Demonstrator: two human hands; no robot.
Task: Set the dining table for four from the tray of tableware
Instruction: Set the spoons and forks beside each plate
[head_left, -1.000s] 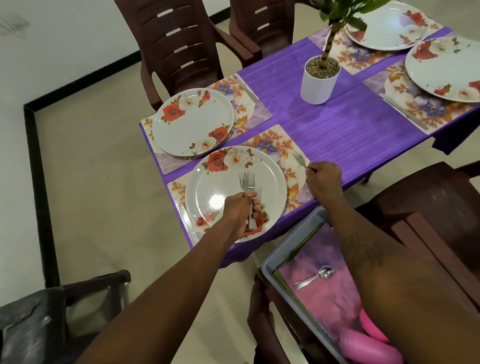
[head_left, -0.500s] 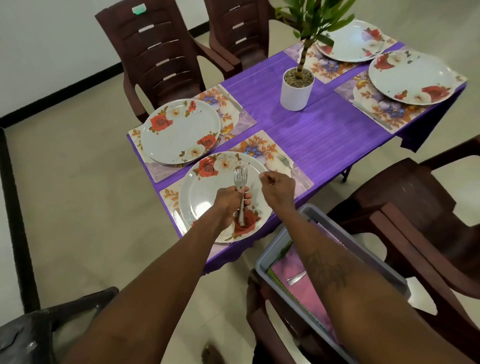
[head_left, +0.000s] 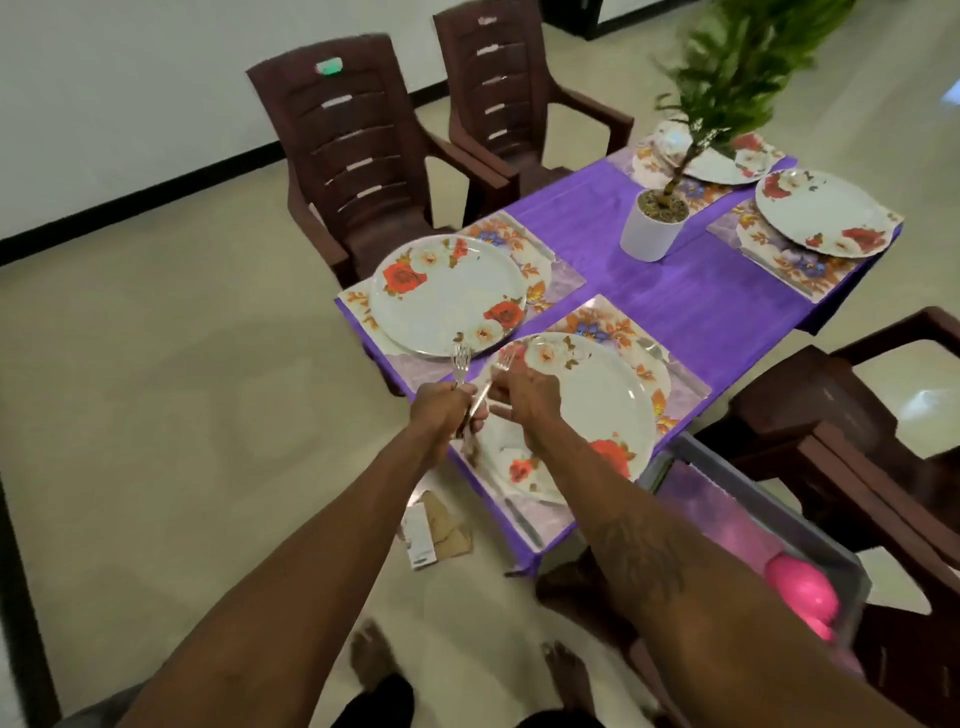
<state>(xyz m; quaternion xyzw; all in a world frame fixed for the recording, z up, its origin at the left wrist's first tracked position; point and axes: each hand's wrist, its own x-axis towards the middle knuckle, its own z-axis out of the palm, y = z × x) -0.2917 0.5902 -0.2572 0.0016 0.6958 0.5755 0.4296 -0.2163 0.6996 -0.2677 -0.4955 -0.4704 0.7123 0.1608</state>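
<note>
Purple worktop already carries four floral plates on mats, and over its near-left edge the left hand clamps its grip on one fork, the right hand pinches another fork, so cutlery and the pink pieces in the tray seem left.

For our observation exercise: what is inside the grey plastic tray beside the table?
A pink-purple lining and a bright pink plastic item show inside the grey plastic tray. The person's right forearm covers its left side, so anything there is hidden.
</note>
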